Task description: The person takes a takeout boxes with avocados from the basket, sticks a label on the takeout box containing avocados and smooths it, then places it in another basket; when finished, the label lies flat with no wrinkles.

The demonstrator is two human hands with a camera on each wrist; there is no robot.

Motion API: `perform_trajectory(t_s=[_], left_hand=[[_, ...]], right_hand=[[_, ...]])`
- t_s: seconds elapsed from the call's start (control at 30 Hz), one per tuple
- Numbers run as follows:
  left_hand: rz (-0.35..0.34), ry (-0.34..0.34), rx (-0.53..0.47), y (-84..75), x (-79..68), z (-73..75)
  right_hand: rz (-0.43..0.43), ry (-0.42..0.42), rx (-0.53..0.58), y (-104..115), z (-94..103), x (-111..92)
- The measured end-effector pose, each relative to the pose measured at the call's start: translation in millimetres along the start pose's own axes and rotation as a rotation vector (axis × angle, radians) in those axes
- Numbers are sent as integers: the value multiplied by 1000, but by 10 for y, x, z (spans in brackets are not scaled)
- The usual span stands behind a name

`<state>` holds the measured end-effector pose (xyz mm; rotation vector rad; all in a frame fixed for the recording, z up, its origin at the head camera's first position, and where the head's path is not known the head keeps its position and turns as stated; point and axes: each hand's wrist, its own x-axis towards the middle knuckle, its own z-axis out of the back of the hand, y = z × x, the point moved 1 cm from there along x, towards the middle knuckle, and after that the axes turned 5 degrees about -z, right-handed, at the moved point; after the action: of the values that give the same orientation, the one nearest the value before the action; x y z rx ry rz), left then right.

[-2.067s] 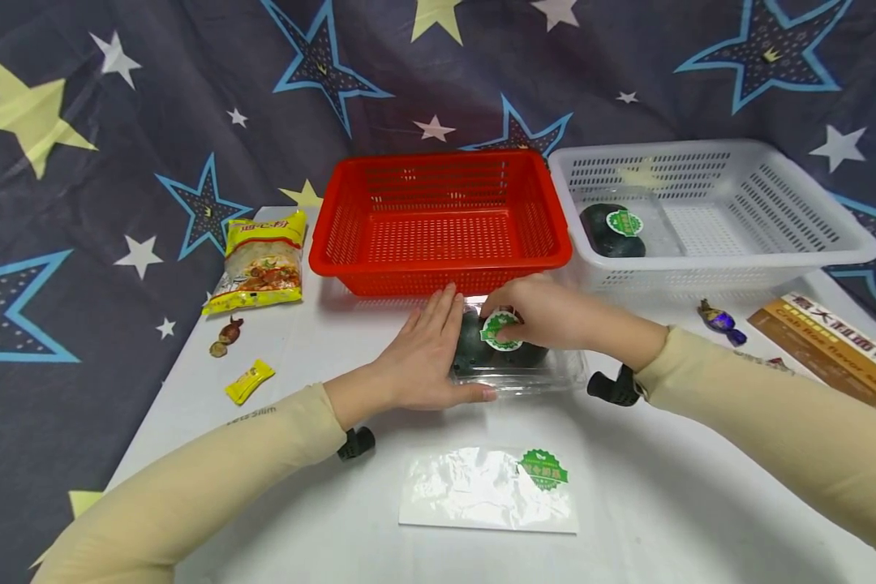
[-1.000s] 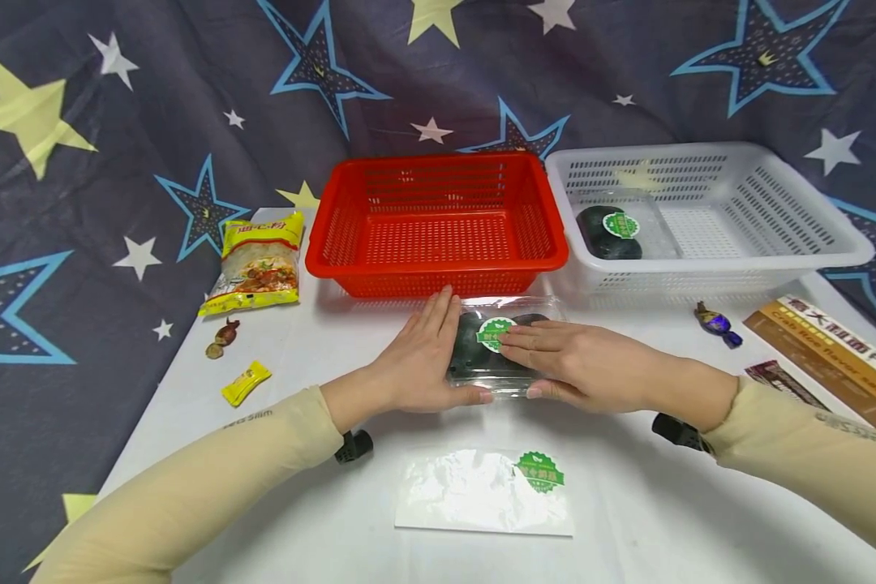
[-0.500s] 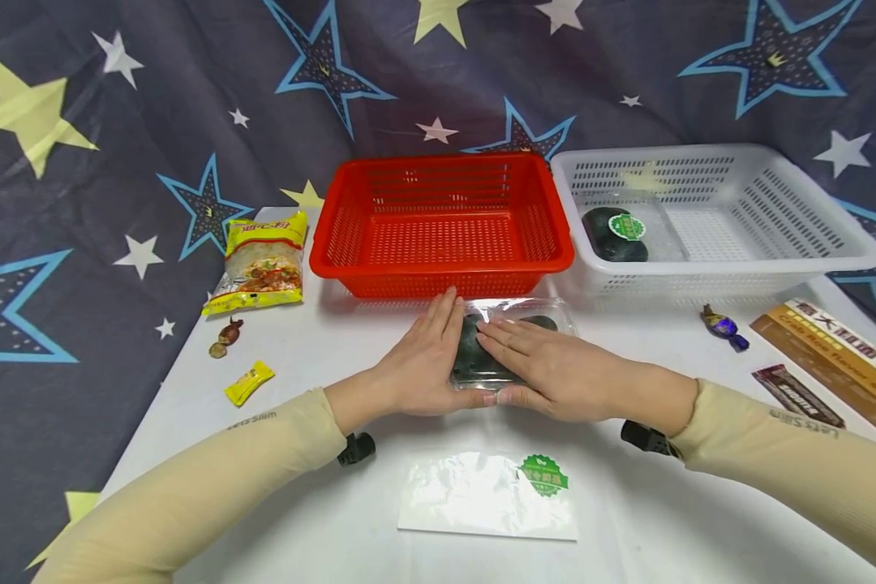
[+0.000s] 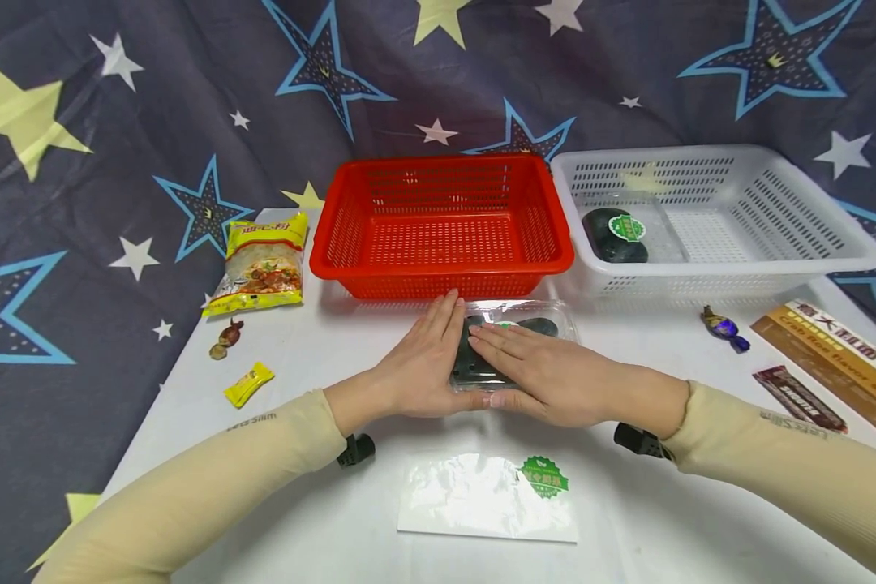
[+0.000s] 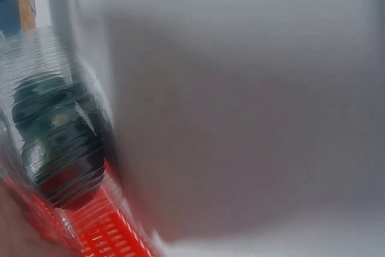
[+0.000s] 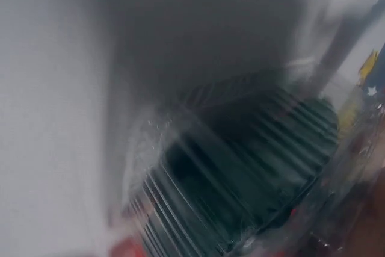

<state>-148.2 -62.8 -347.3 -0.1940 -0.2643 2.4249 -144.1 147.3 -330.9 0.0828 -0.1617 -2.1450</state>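
A clear plastic box (image 4: pixel 565 319) lies on the table in front of the red basket. Dark green rounded fruits (image 4: pixel 473 361) show through its lid and, in the left wrist view, through its ribbed side. My left hand (image 4: pixel 425 367) rests against the box's left end, fingers straight toward the basket. Across the top lies my right hand (image 4: pixel 558 371), its straight fingers covering most of a round green and white label (image 4: pixel 507 324). The two thumbs meet at the front edge. Closer to me is a white sheet (image 4: pixel 474 499) bearing a green sticker (image 4: pixel 544 477).
Behind stand a red basket (image 4: pixel 441 280) and a white basket (image 4: pixel 730 266) holding another labelled box (image 4: pixel 667 227). Left are a yellow food packet (image 4: pixel 263 264) and candies (image 4: pixel 249 384). A purple candy (image 4: pixel 726 328), a dark wrapped bar (image 4: pixel 799 397) and a brown box (image 4: pixel 832 357) lie right.
My right hand has gone from fingering the label to lying flat over it, then slid left until the thumbs met. My left hand has stayed on the box.
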Motion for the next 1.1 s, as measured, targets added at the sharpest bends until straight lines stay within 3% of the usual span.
perform_trajectory(t_s=[0.17,0.53,0.7,0.9,1.1], left_hand=[[16,-1,4,-7,17,-2],[52,27,89,-35,44,34],[60,56,116,-61,51,54],[65,78,118,-75,47,71],[47,71,73,-65,45,64]], right_hand=[[-74,37,-47,-50,16,15],[-136,20,-116,-149,55,-205],[-122,15,-130,-110,61,-307],[-86,33,-60,-38,49,-378],[-45,21,-1,-3,49,-314]])
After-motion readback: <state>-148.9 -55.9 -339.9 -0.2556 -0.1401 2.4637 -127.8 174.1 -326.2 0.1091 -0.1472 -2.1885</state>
